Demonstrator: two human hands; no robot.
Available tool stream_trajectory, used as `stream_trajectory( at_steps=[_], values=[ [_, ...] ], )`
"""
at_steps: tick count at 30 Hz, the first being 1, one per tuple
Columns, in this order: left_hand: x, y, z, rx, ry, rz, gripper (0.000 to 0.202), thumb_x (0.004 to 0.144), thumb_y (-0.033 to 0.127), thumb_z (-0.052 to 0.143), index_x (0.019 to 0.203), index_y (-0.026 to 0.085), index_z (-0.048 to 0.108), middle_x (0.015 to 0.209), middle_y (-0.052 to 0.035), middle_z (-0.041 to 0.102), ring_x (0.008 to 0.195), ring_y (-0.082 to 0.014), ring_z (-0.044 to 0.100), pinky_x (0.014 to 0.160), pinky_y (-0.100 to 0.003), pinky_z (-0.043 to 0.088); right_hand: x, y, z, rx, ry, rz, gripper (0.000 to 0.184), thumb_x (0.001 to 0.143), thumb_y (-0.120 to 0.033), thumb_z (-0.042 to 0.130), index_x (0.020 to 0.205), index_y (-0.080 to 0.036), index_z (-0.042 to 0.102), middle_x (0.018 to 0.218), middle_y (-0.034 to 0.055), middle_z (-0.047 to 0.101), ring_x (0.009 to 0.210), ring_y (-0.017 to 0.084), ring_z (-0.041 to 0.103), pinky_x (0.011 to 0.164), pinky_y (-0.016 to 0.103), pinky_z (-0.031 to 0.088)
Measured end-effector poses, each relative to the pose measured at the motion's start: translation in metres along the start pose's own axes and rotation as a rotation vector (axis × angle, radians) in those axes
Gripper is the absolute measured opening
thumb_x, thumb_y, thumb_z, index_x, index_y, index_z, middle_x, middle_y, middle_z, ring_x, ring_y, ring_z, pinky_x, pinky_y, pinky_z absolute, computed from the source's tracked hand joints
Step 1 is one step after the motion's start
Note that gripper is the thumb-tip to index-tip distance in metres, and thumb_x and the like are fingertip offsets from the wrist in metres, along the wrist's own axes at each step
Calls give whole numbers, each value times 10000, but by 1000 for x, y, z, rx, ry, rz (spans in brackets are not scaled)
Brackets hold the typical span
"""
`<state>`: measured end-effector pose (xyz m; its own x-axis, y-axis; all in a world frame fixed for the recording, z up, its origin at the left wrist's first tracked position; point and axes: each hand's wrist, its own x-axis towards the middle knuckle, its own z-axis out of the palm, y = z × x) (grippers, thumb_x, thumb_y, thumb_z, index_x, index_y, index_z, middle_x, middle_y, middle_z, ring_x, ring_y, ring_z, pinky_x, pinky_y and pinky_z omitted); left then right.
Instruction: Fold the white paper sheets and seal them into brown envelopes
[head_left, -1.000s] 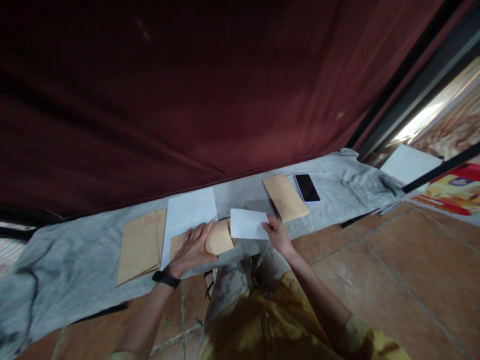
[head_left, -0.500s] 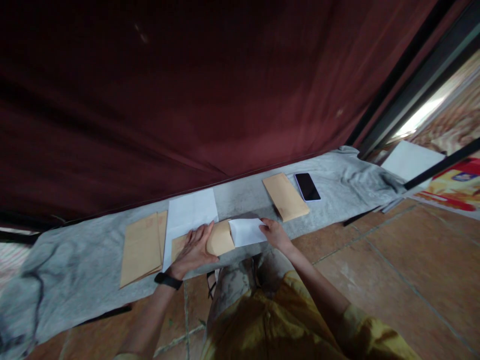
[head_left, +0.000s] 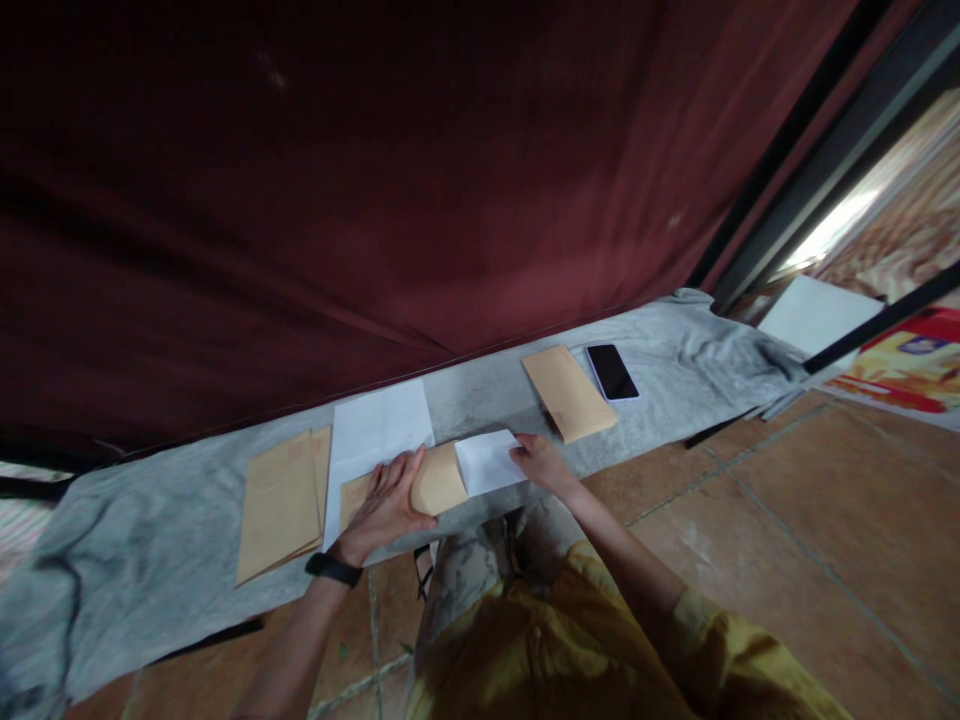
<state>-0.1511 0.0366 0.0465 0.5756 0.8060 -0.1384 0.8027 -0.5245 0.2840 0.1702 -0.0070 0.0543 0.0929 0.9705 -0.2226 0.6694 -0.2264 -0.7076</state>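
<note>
My left hand spans a brown paper envelope, its fingers at the far side and thumb at the near edge, gripping it against the cloth. The envelope bulges at its right end, where a folded white sheet of paper sticks out. Pinched between the fingers of my right hand is the sheet's right end. How far the sheet reaches inside the envelope is hidden. Partly under the envelope and my left hand lies a larger white sheet.
Several brown envelopes lie at the left. Another brown envelope and a phone lie to the right. Grey cloth covers the narrow bench against a dark red curtain. A black metal frame stands at the right.
The white sheet and my right hand have shifted slightly left, closer to the envelope. My left hand keeps its place on the envelope. The view has moved a little.
</note>
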Motion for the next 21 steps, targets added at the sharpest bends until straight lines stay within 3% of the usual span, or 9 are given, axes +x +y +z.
stream_trajectory(
  at_steps=[7,16,21],
  values=[
    [-1,3,-2,-5,14,-2,1275,619,454,820,1617,269,50,1560,-158,380,1471,-405,319,1223,-614,99,5,-14,18,21,-48,-16,258,869,-79,502,925,-171,737,876,56,746,818,177,673,745,238,468],
    [-1,1,0,-3,12,22,1293,620,442,824,1621,274,22,1569,-154,364,1482,-393,300,1230,-594,101,8,-36,58,57,-71,28,283,864,-58,519,1045,-154,714,992,80,755,892,173,681,785,221,466],
    [-1,3,-2,-4,1,9,1298,625,446,826,1619,268,10,1563,-161,363,1477,-397,300,1220,-599,115,8,-35,64,115,-37,57,277,908,-94,493,1078,-150,703,985,73,753,857,153,679,720,199,454]
  ],
)
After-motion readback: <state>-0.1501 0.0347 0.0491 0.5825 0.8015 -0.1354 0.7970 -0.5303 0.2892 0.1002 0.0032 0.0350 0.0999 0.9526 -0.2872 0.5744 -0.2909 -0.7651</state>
